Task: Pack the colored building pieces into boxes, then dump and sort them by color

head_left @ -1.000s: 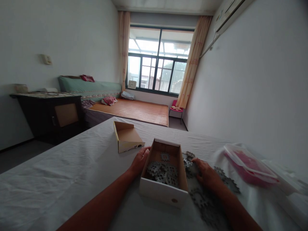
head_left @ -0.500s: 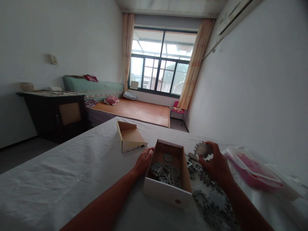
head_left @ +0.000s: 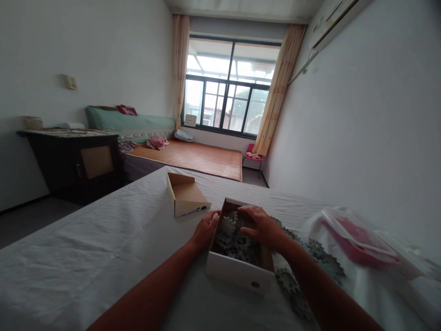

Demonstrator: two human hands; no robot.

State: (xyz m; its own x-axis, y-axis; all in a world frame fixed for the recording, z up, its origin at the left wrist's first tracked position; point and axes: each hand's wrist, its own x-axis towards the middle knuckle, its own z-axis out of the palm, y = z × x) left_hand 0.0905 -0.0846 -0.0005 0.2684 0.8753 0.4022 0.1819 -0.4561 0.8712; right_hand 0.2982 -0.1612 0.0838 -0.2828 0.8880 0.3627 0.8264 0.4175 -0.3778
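An open cardboard box (head_left: 237, 275) with a white front wall sits on the white-sheeted table (head_left: 103, 248) and holds several grey toothed pieces (head_left: 230, 242). My left hand (head_left: 205, 227) rests against the box's left wall, fingers curled on its edge. Over the inside of the box my right hand (head_left: 260, 225) reaches down, fingers together on a grey toothed piece that it lays onto the heap. More grey toothed pieces (head_left: 322, 257) lie loose on the sheet to the right of the box, partly hidden by my right forearm.
The box's cardboard lid (head_left: 186, 198) lies upturned further back on the left. A clear plastic container with pink contents (head_left: 358, 241) sits at the right by the wall. Beyond the table are a dark cabinet (head_left: 74, 163), a bed (head_left: 186, 156) and a window.
My right hand lifted a grey toothed piece from the loose pile on the right and carried it left into the box. My left hand stayed on the box's left wall.
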